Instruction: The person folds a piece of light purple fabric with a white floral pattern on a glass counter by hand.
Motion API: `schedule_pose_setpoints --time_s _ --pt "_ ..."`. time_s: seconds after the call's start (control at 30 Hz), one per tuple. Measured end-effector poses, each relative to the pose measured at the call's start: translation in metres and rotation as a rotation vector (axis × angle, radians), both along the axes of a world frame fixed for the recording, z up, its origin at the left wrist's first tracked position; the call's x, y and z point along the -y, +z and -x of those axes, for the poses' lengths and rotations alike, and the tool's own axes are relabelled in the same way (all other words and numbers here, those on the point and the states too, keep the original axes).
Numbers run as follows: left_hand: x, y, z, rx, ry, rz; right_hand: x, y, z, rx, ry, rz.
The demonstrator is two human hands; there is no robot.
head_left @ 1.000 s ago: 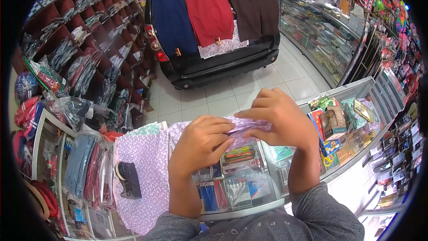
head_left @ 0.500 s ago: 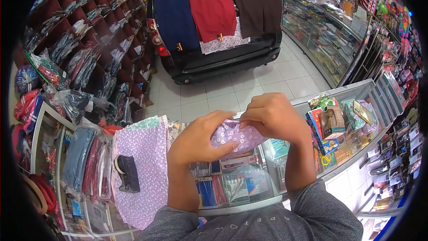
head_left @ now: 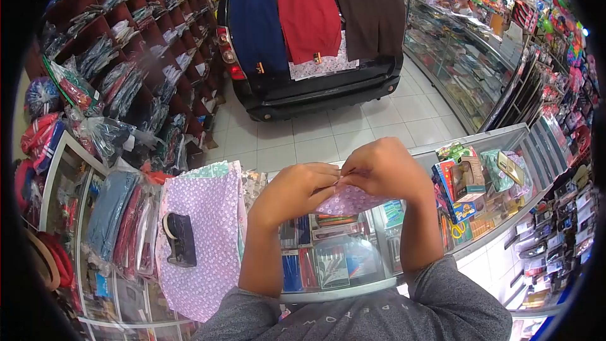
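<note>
Over the glass counter (head_left: 328,287), a folded piece of lilac floral wrapping paper (head_left: 350,202) is held up between both hands. My left hand (head_left: 293,189) grips its left edge, fingers bent and fingertips meeting the other hand's. My right hand (head_left: 391,170) pinches the top edge from the other side, thumb and fingers pressed together. Whether anything lies inside the paper is hidden. To the left lies a stack of floral sheets (head_left: 218,233), lilac on top, with a black tape dispenser (head_left: 181,243) resting on it.
Small boxes (head_left: 468,180), yellow-handled scissors (head_left: 457,230) and a gold phone (head_left: 511,167) lie on the counter at right. Bagged clothes (head_left: 113,205) sit at left. Beyond stands a black car (head_left: 322,98) draped with trousers; a person (head_left: 462,3) is behind the far showcase.
My fingertips have come together at the paper's top edge, and my left thumb has moved up off its front. Less of the paper shows now. The view has shifted slightly.
</note>
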State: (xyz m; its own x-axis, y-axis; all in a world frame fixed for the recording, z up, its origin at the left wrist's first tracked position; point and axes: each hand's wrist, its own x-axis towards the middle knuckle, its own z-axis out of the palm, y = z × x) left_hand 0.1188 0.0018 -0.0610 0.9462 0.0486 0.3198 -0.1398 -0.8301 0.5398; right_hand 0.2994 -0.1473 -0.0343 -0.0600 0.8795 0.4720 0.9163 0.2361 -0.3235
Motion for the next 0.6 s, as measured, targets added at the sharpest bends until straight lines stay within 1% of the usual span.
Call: schedule_pose_setpoints --time_s 0.03,0.07,0.17,0.23,0.3,0.37,0.43,0.47,0.53,0.57,0.6 --pt "-0.004 -0.004 0.001 0.048 -0.021 -0.004 0.002 0.002 -0.003 -0.132 0.006 0.017" --pt "-0.006 -0.006 0.002 0.096 -0.042 -0.007 0.005 0.003 -0.006 -0.128 0.005 0.016" --pt "-0.011 -0.002 0.006 0.104 -0.049 0.008 0.010 0.004 -0.015 -0.167 -0.002 0.017" --pt "-0.011 0.003 0.007 0.140 -0.082 0.003 0.009 0.003 -0.018 -0.187 0.044 0.073" --pt "-0.004 0.017 0.013 -0.055 -0.012 0.125 0.006 -0.001 -0.016 -0.153 0.041 0.048" --pt "-0.003 0.017 0.012 -0.090 0.005 0.117 0.002 -0.003 -0.012 -0.120 0.037 0.023" --pt "0.000 0.011 0.009 0.082 0.017 0.182 -0.001 -0.005 -0.008 -0.111 0.064 0.015" --pt "-0.001 0.010 0.010 0.080 0.016 0.181 -0.001 -0.003 -0.006 -0.112 0.064 0.015" --pt "-0.003 0.009 0.013 0.120 0.113 0.136 0.002 0.003 -0.002 -0.151 -0.008 0.023" --pt "-0.003 0.012 0.014 0.120 0.111 0.134 0.002 0.004 -0.002 -0.150 -0.009 0.021" --pt "-0.001 0.016 0.015 0.154 0.200 0.165 0.002 0.004 -0.002 -0.205 -0.032 -0.126"
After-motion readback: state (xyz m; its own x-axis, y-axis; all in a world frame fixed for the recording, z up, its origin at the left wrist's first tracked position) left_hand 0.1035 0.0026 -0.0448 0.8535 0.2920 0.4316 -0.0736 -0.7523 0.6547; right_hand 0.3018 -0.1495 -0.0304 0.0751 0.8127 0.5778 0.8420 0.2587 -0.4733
